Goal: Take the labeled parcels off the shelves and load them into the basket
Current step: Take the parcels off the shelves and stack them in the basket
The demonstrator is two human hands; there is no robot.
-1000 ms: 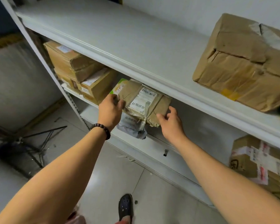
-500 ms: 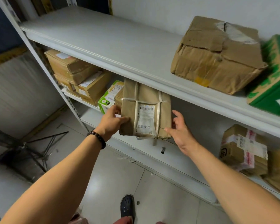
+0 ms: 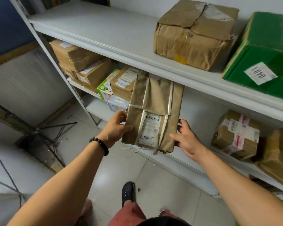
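Shelves (image 3: 104,35) behind; left hand (image 3: 116,129), right hand (image 3: 188,141) seemingly grip parcel (image 3: 155,98).

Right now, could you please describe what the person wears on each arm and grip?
The left forearm and right forearm are bare, no sleeves in view. A dark beaded bracelet circles the left wrist. Neither the left grip nor the right grip shows a glove or ring.

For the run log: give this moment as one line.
left hand: grips flat brown paper-wrapped parcel; right hand: grips it; basket: unseen

black clog (image 3: 128,190) on tiled floor (image 3: 163,181) | black wire frame (image 3: 39,137) at left
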